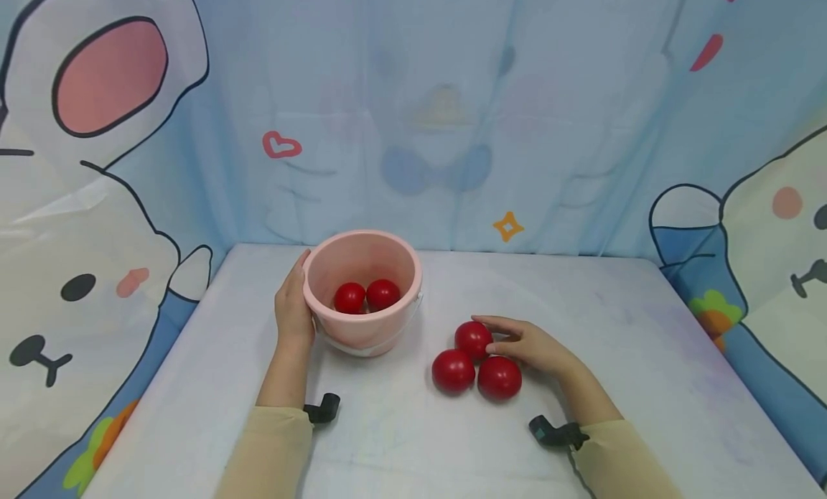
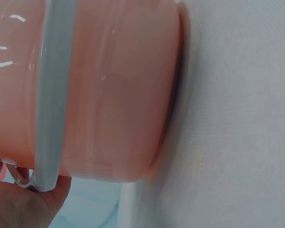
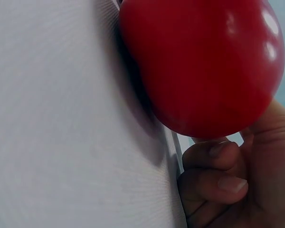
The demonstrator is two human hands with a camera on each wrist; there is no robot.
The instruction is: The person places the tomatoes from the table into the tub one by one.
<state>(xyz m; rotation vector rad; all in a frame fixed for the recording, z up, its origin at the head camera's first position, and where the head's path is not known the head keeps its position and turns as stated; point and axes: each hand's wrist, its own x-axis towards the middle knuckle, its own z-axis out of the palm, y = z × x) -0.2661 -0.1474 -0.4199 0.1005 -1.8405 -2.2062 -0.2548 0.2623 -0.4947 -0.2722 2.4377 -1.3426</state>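
A pink bucket (image 1: 362, 330) stands upright at the left middle of the table, with a red ball (image 1: 349, 298) and another red ball (image 1: 383, 294) inside. My left hand (image 1: 295, 309) holds its left side; in the left wrist view the hand (image 2: 28, 202) is beside the bucket (image 2: 118, 95) and its pale handle (image 2: 54, 95). Right of the bucket, three red balls lie close together. Thumb and index finger of my right hand (image 1: 533, 347) pinch the back ball (image 1: 472, 339). In the right wrist view, other fingers of this hand (image 3: 256, 180) are curled below a large red ball (image 3: 204, 66).
The other two loose balls, one at front left (image 1: 454, 371) and one at front right (image 1: 500, 378), sit nearer the front edge. The white table (image 1: 388, 441) meets a blue patterned curtain (image 1: 555, 140) at the back, with printed cloth on both sides.
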